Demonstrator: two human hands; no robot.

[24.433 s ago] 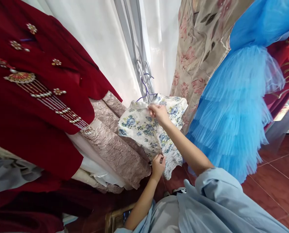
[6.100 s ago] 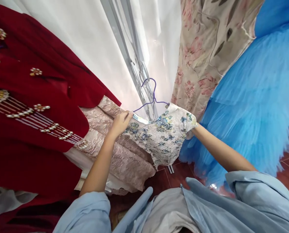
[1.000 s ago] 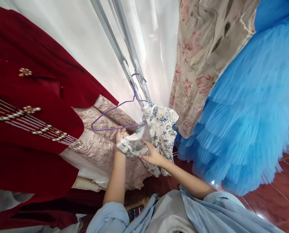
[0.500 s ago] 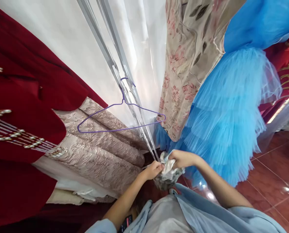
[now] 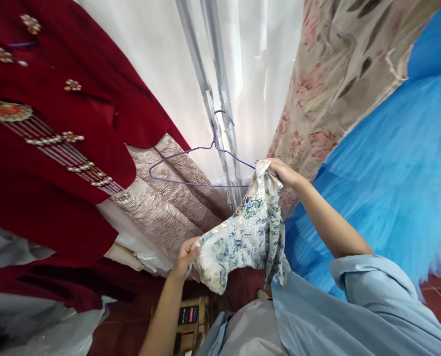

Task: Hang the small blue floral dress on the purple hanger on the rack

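The left hand (image 5: 186, 256) grips the lower edge of the floral garment (image 5: 242, 232) and the right hand (image 5: 284, 173) pinches its upper corner, so it hangs between them below the bare purple hanger (image 5: 191, 168). Around are a white curtain (image 5: 161, 64), a red dress (image 5: 57, 148), a blue tulle dress (image 5: 383, 183) and a red tiled floor (image 5: 439, 291).

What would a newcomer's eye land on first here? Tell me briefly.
The small cream dress with blue flower print at centre, stretched between the left hand and the right hand. Behind it hangs a bare purple wire hanger. A dark red beaded garment fills the left side, a bright blue tulle dress the right.
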